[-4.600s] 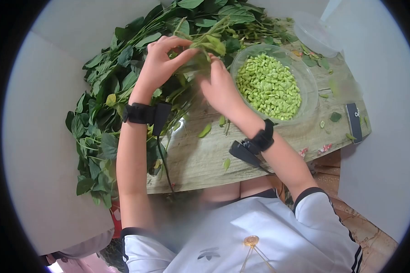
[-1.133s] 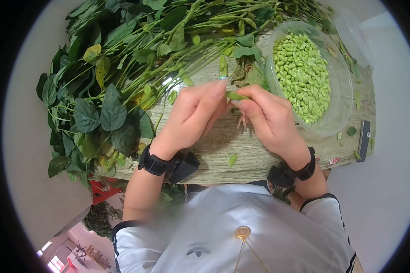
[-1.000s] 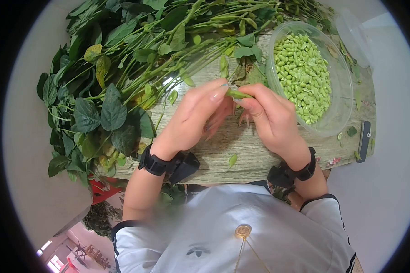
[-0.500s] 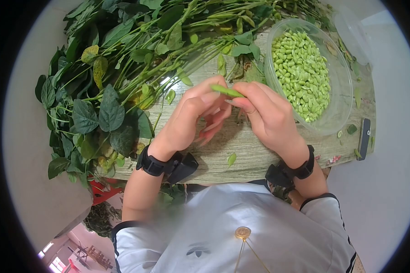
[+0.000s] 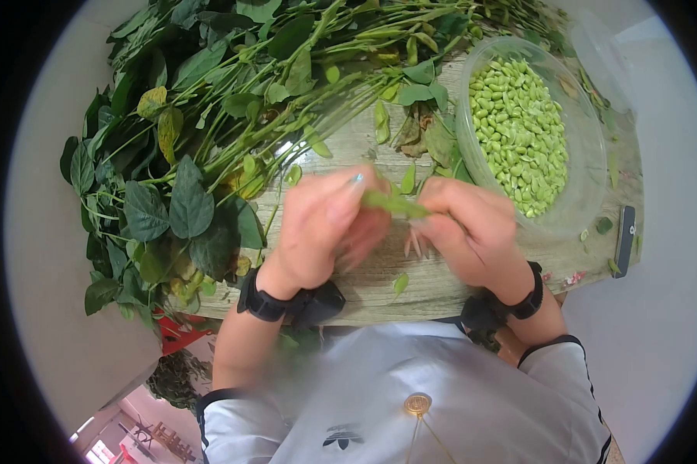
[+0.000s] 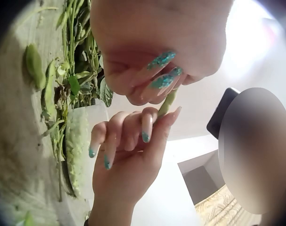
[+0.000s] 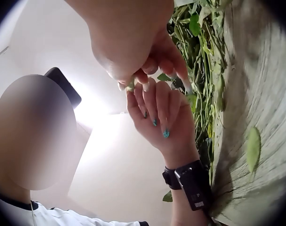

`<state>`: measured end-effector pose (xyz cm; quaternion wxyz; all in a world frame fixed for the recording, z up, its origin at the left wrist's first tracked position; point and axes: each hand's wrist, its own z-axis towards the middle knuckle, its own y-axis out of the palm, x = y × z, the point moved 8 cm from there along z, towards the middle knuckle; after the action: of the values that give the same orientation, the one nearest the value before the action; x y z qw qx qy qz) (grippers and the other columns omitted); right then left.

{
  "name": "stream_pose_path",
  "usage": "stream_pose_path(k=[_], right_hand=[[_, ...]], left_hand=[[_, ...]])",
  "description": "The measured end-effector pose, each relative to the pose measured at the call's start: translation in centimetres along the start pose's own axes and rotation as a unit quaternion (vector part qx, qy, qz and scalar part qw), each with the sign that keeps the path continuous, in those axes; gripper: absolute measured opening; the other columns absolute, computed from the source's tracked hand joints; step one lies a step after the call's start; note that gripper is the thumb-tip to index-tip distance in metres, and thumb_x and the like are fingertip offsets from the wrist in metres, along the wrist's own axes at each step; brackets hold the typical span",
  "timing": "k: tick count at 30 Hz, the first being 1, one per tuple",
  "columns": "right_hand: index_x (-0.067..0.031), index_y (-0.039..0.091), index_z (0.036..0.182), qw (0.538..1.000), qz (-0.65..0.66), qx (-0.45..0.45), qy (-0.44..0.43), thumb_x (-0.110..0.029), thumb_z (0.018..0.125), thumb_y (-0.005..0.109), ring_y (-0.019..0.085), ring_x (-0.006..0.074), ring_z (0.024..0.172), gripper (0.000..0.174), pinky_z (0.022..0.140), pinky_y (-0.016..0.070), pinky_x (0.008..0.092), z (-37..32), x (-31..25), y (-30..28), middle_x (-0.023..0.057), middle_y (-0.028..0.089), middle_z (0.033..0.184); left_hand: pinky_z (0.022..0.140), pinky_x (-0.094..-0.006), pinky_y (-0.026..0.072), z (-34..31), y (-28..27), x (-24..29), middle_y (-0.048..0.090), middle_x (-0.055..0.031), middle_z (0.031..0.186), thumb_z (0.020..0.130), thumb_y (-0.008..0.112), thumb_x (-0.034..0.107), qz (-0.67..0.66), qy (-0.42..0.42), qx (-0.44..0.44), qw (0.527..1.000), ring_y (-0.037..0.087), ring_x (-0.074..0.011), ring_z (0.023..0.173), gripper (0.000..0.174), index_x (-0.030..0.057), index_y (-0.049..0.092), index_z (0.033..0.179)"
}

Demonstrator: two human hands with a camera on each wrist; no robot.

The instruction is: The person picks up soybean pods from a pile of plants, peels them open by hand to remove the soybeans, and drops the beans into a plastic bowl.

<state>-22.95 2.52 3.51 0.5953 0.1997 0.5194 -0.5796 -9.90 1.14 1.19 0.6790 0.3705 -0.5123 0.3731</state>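
A green soybean pod spans the gap between the two hands in the head view, blurred at its left end. My left hand, also blurred, pinches that left end with thumb and fingers. The right hand pinches the other end between thumb and index finger. In the left wrist view the pod shows as a thin green strip between the fingertips of both hands. To the right stands a clear plastic bowl of shelled green soybeans.
Leafy soybean stalks are heaped along the left and back of the wooden table. Loose pods lie near the front edge and beyond the hands. A dark phone-like object is at the right edge, with a clear lid behind the bowl.
Earlier the hands were up among the stalks; then they came together over the table with a pod. In the last half second both have shifted slightly lower in view, still holding a pod.
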Motion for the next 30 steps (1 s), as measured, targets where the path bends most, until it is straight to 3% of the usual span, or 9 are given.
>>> stream_pose_path(k=[5,7,8,11,13,19,23,26,30], right_hand=[[-0.0019,0.062,0.079,0.997,0.062,0.02,-0.041,-0.015,0.079,0.075,0.054,0.0224,0.059,0.018,0.052,0.043,0.0321,-0.1,-0.8,-0.9,0.0072,0.056,0.069],[0.0015,0.058,0.078,0.991,-0.027,-0.125,-0.032,-0.011,0.092,0.061,0.06,0.0221,0.057,0.019,0.052,0.0486,0.0305,0.3,-2.0,-0.1,0.0086,0.059,0.065],[0.0015,0.058,0.078,0.991,-0.03,-0.126,-0.034,-0.011,0.092,0.061,0.06,0.0221,0.057,0.019,0.052,0.0486,0.0305,0.3,-1.8,-0.3,0.0086,0.059,0.065],[0.0017,0.057,0.076,0.988,0.041,-0.104,-0.109,-0.016,0.089,0.066,0.06,0.0239,0.057,0.024,0.051,0.049,0.0318,-0.5,-2.6,-0.5,0.0095,0.058,0.065],[-0.0089,0.061,0.074,0.996,0.004,-0.007,-0.093,-0.028,0.073,0.08,0.049,0.0238,0.055,0.027,0.047,0.0371,0.0336,-0.4,-2.3,-1.0,0.0045,0.045,0.062],[-0.0072,0.059,0.078,0.997,-0.028,-0.001,-0.078,-0.022,0.077,0.078,0.048,0.0246,0.053,0.024,0.046,0.0375,0.0344,-0.1,-1.6,-0.7,0.0059,0.048,0.063],[0.0001,0.061,0.076,0.995,-0.068,-0.039,-0.056,-0.015,0.084,0.071,0.057,0.0244,0.056,0.02,0.049,0.0444,0.0321,0.3,-1.6,-0.4,0.0081,0.056,0.063],[-0.0007,0.062,0.077,0.997,-0.064,-0.004,-0.046,-0.014,0.085,0.07,0.057,0.0239,0.056,0.017,0.05,0.0441,0.0313,0.3,-0.9,-0.5,0.0079,0.057,0.063],[-0.0037,0.061,0.076,0.987,-0.113,0.069,-0.09,-0.014,0.08,0.076,0.053,0.0227,0.052,0.018,0.047,0.0408,0.0318,0.3,-1.3,-0.7,0.0078,0.055,0.063]], left_hand=[[0.045,-0.0278,0.0303,-0.4,0.1,0.5,0.044,-0.0036,0.057,0.099,0.032,0.045,-0.072,0.04,-0.022,0.996,0.039,-0.0143,0.047,0.056,0.002,0.044,0.066],[0.045,-0.027,0.0295,-0.2,0.1,0.9,0.044,-0.0043,0.056,0.098,0.032,0.047,-0.08,0.035,-0.004,0.996,0.04,-0.0144,0.048,0.057,0.0019,0.043,0.065],[0.045,-0.0267,0.0295,-0.1,-0.1,1.1,0.044,-0.0046,0.056,0.098,0.033,0.047,-0.087,0.03,0.003,0.996,0.04,-0.0144,0.048,0.057,0.0024,0.042,0.064],[0.045,-0.0262,0.0293,-0.2,-0.4,0.8,0.042,-0.0046,0.055,0.098,0.034,0.051,-0.098,0.006,0.012,0.995,0.039,-0.0134,0.048,0.058,0.0033,0.041,0.064],[0.044,-0.026,0.0279,-0.2,-0.7,0.4,0.041,-0.0033,0.055,0.097,0.035,0.055,-0.099,-0.013,0.038,0.994,0.038,-0.0124,0.048,0.06,0.0033,0.041,0.066],[0.05,-0.0252,0.0317,-0.2,-0.9,-0.1,0.044,-0.0031,0.058,0.097,0.037,0.055,-0.082,-0.004,0.04,0.996,0.041,-0.0108,0.053,0.059,0.0029,0.046,0.071],[0.055,-0.0256,0.038,0.0,-0.8,-0.2,0.054,-0.0092,0.077,0.093,0.046,0.051,-0.054,0.014,0.057,0.997,0.049,-0.0129,0.061,0.051,0.0003,0.05,0.089],[0.062,-0.0273,0.0437,0.4,-1.3,1.1,0.056,-0.0145,0.104,0.085,0.055,0.045,0.017,0.098,0.126,0.987,0.057,-0.0178,0.083,0.049,0.0003,0.057,0.106],[0.076,-0.0312,0.0461,0.9,-1.2,2.8,0.054,-0.0156,0.114,0.09,0.045,0.054,0.228,0.15,0.061,0.96,0.056,-0.0219,0.099,0.063,-0.0034,0.06,0.11]])
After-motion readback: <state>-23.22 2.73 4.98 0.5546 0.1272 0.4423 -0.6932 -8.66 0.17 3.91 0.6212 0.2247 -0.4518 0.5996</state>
